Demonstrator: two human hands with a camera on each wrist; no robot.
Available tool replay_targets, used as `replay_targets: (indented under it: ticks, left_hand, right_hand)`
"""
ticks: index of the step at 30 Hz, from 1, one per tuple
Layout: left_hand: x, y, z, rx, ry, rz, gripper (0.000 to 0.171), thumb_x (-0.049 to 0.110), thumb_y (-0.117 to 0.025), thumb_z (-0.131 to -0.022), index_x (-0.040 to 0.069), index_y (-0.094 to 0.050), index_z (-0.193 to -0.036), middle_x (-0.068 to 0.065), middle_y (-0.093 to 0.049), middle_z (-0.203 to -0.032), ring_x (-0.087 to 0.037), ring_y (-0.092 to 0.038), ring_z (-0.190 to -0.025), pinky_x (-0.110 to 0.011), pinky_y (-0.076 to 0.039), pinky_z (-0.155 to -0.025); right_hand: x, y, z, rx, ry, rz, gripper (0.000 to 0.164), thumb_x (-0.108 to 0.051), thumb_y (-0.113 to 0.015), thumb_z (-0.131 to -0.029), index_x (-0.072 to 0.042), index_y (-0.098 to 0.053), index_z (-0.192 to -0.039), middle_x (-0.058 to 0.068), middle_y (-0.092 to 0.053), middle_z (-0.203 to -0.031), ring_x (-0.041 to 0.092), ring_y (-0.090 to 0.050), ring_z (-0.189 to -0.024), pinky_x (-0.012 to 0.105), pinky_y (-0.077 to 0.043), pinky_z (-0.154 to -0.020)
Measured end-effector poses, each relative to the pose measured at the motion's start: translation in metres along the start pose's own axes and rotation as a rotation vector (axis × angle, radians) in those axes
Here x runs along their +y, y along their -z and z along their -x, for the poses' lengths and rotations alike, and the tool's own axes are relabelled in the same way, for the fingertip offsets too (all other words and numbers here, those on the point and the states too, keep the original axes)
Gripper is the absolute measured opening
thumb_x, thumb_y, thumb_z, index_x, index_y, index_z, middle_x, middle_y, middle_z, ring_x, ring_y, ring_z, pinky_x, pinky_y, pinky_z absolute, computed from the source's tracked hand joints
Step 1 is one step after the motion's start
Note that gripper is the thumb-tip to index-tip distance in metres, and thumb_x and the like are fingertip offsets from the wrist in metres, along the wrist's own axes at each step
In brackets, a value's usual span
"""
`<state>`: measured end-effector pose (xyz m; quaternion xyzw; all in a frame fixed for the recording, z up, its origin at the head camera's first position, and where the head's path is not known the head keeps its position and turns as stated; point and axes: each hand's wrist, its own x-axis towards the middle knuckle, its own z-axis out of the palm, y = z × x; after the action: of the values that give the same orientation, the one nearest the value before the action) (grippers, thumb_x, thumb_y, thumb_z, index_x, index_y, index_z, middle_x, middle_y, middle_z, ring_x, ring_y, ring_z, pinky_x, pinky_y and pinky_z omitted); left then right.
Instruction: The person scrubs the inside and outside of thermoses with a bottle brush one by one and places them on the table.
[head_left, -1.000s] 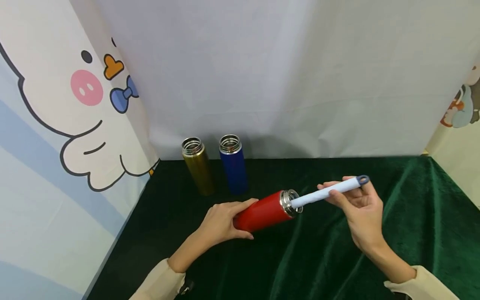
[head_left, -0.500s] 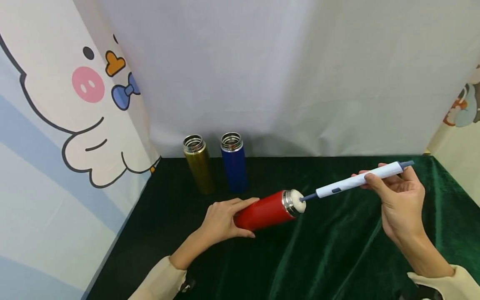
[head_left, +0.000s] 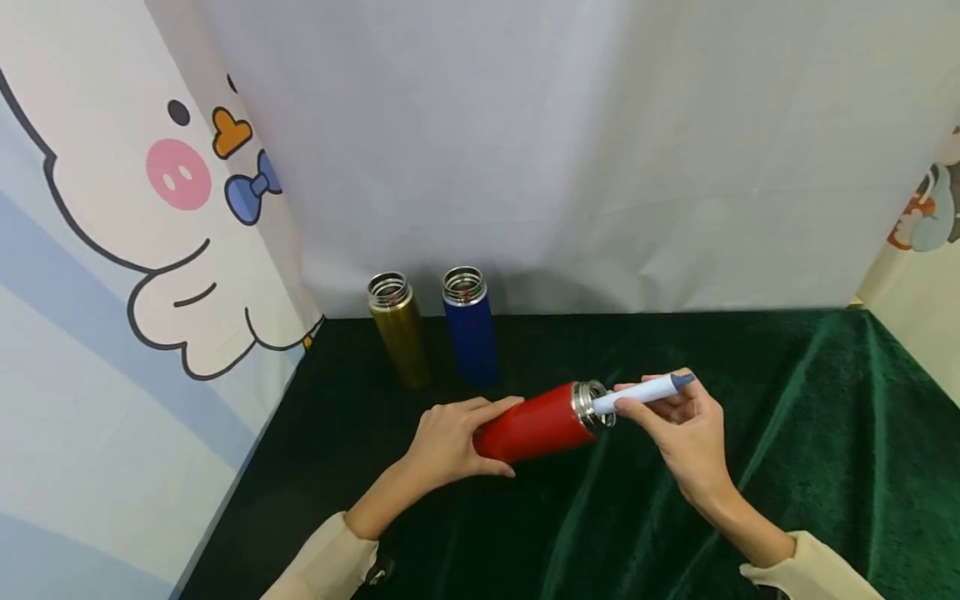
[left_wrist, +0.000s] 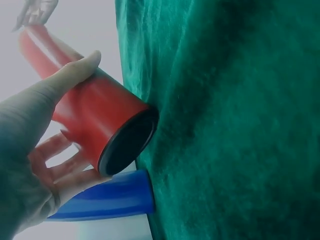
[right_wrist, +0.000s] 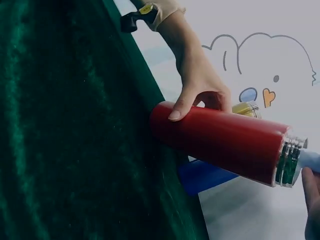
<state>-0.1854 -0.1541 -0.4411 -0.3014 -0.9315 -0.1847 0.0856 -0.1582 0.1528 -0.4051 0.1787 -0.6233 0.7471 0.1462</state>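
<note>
A red bottle (head_left: 534, 425) without a lid lies tilted in my left hand (head_left: 448, 442), its steel mouth pointing right and slightly up. My thumb and fingers wrap round its lower body; the black base shows in the left wrist view. With my right hand (head_left: 686, 433) I pinch the white handle of a bottle brush (head_left: 637, 392), which has a dark blue end. The handle reaches into the mouth of the red bottle, so the brush's white sponge head is hidden inside. In the right wrist view only part of the right hand (right_wrist: 312, 200) shows, beside the bottle mouth.
A gold bottle (head_left: 401, 333) and a blue bottle (head_left: 470, 337) stand upright and lidless at the back of the table, next to each other. Dark green velvet cloth (head_left: 810, 433) covers the table. A white curtain (head_left: 570, 150) hangs behind it, with a cartoon-printed sheet (head_left: 97, 217) at left.
My right hand drew the brush out rightward until its white sponge head showed at the mouth, then pushed it back left, deep into the bottle. My left hand has stayed nearly still.
</note>
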Motion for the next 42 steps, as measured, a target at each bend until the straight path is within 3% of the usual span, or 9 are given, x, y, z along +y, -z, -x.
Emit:
replay_targets:
  ticks: [5, 10, 12, 15, 22, 28, 32, 37, 42]
  left_hand:
    - [0.003, 0.000, 0.001, -0.004, 0.026, -0.012, 0.088, 0.052, -0.091, -0.069, 0.036, -0.054, -0.147, 0.001, -0.073, -0.114, -0.016, -0.069, -0.088, -0.034, -0.058, -0.073]
    - [0.005, 0.000, -0.002, -0.028, 0.007, -0.009, 0.088, 0.053, -0.090, -0.071, 0.034, -0.051, -0.149, 0.000, -0.073, -0.115, -0.017, -0.069, -0.088, -0.035, -0.058, -0.072]
    - [0.004, 0.002, -0.002, -0.033, 0.012, -0.007, 0.089, 0.052, -0.090, -0.071, 0.034, -0.052, -0.149, -0.001, -0.073, -0.114, -0.017, -0.070, -0.088, -0.036, -0.058, -0.073]
    - [0.001, 0.003, -0.001, -0.040, 0.014, -0.013, 0.089, 0.053, -0.090, -0.071, 0.034, -0.051, -0.149, -0.001, -0.073, -0.113, -0.018, -0.071, -0.088, -0.035, -0.058, -0.072]
    - [-0.003, 0.003, -0.003, -0.032, 0.004, 0.002, 0.088, 0.053, -0.089, -0.071, 0.036, -0.050, -0.149, -0.001, -0.073, -0.115, -0.018, -0.071, -0.089, -0.036, -0.059, -0.075]
    - [-0.009, 0.004, 0.002, -0.024, 0.010, 0.034, 0.087, 0.052, -0.089, -0.073, 0.037, -0.050, -0.149, -0.002, -0.074, -0.119, -0.019, -0.072, -0.092, -0.039, -0.060, -0.080]
    - [-0.011, 0.004, 0.006, -0.009, -0.025, 0.063, 0.087, 0.049, -0.090, -0.073, 0.034, -0.050, -0.150, -0.002, -0.075, -0.122, -0.019, -0.074, -0.097, -0.042, -0.061, -0.086]
    - [-0.009, 0.000, 0.008, 0.018, -0.077, 0.116, 0.087, 0.047, -0.089, -0.075, 0.032, -0.049, -0.151, -0.001, -0.075, -0.125, -0.017, -0.075, -0.100, -0.040, -0.061, -0.089]
    - [-0.007, -0.001, 0.012, 0.046, -0.069, 0.137, 0.086, 0.046, -0.089, -0.076, 0.029, -0.051, -0.151, -0.001, -0.075, -0.124, -0.016, -0.075, -0.097, -0.039, -0.061, -0.089]
  right_hand:
    - [0.006, 0.000, 0.002, -0.081, 0.057, 0.029, 0.038, 0.021, -0.059, -0.091, 0.011, -0.058, -0.128, 0.000, -0.077, -0.114, 0.010, -0.073, -0.103, 0.021, -0.057, -0.093]
    - [0.000, 0.012, -0.004, -0.116, 0.071, -0.095, 0.035, 0.015, -0.048, -0.100, 0.001, -0.055, -0.130, 0.003, -0.075, -0.121, 0.015, -0.073, -0.112, 0.029, -0.057, -0.097]
    - [-0.005, 0.018, -0.008, -0.076, 0.093, -0.159, 0.034, 0.014, -0.043, -0.102, -0.003, -0.054, -0.129, 0.005, -0.075, -0.119, 0.018, -0.074, -0.110, 0.032, -0.058, -0.094]
    - [-0.013, 0.027, -0.015, 0.000, 0.139, -0.258, 0.031, 0.015, -0.042, -0.101, 0.001, -0.053, -0.127, 0.012, -0.076, -0.113, 0.024, -0.076, -0.104, 0.036, -0.060, -0.089]
    - [-0.033, 0.041, -0.025, 0.178, 0.206, -0.287, 0.024, 0.019, -0.053, -0.095, 0.010, -0.059, -0.116, 0.018, -0.078, -0.099, 0.026, -0.079, -0.090, 0.037, -0.061, -0.076]
    - [-0.051, 0.046, -0.034, 0.276, 0.232, -0.325, 0.019, 0.024, -0.059, -0.088, 0.017, -0.062, -0.106, 0.020, -0.078, -0.091, 0.029, -0.079, -0.083, 0.039, -0.061, -0.069]
    - [-0.060, 0.046, -0.034, 0.321, 0.239, -0.357, 0.017, 0.028, -0.059, -0.085, 0.016, -0.061, -0.097, 0.021, -0.076, -0.085, 0.029, -0.078, -0.077, 0.039, -0.061, -0.065]
    - [-0.068, 0.037, -0.040, 0.210, 0.226, -0.172, 0.022, 0.026, -0.061, -0.085, 0.007, -0.059, -0.095, 0.013, -0.078, -0.087, 0.021, -0.078, -0.078, 0.033, -0.061, -0.065]
    - [-0.057, 0.016, -0.038, 0.073, 0.195, 0.034, 0.025, 0.022, -0.068, -0.084, 0.001, -0.059, -0.095, 0.003, -0.078, -0.088, 0.013, -0.077, -0.077, 0.027, -0.061, -0.066]
